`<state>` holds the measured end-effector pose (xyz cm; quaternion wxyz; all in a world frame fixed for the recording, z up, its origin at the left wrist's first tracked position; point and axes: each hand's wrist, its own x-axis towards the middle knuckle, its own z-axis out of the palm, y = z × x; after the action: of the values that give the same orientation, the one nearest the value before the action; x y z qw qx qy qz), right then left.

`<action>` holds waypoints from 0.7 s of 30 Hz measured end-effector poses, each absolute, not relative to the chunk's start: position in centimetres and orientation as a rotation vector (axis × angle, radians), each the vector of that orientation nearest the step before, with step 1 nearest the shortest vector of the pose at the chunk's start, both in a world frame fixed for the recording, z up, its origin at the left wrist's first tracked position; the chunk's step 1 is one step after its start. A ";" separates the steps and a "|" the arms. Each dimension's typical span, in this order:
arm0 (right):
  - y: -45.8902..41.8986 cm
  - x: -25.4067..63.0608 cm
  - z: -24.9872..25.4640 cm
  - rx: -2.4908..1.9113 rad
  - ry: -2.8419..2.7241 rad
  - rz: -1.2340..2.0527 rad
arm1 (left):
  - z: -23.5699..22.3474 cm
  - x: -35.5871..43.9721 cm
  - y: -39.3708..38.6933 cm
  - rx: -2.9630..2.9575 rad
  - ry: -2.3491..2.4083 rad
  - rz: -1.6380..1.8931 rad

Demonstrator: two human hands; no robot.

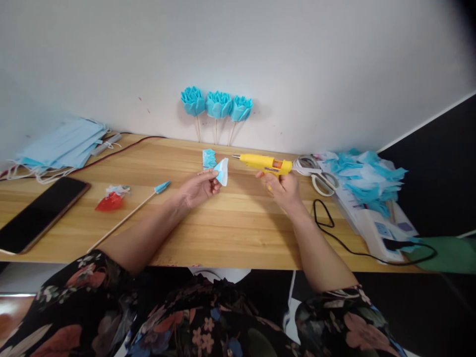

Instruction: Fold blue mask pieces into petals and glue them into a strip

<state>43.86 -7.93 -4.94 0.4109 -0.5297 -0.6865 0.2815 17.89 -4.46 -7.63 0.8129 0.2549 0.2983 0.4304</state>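
Note:
Between the thumb and fingers of my left hand [201,188] is a small folded piece of blue and white mask fabric [222,172]. My right hand [284,188] grips a yellow glue gun [262,162] by its handle, its metal nozzle pointing left, a short gap away from the fabric piece. Just behind my left hand lies a small stack of blue cut pieces [209,157]. A wooden stick with a blue wrapped tip [162,187] rests on the table beside my left forearm.
Three blue fabric flowers [218,104] on sticks lean against the wall. Face masks [65,144], a phone [40,213] and a red item [110,200] are at left. Scissors [323,183], blue scraps [368,173], a power strip [379,235] and a black cord [340,241] are at right.

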 end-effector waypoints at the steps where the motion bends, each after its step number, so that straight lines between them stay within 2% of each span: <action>1: -7.9 43.9 -5.1 -1.316 -1.710 0.695 | -7.5 17.9 -4.5 0.534 0.646 0.942; 9: -7.6 43.3 -5.7 -1.189 -1.772 0.671 | -7.0 17.9 -4.5 0.525 0.648 1.014; 21: -7.9 43.1 -5.5 -1.297 -1.867 0.611 | -7.5 17.9 -4.4 0.534 0.625 1.008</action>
<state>43.15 -7.86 -5.46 0.3838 -0.5088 -0.7324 0.2399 17.90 -4.36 -7.46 0.7960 0.2485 0.2910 0.4690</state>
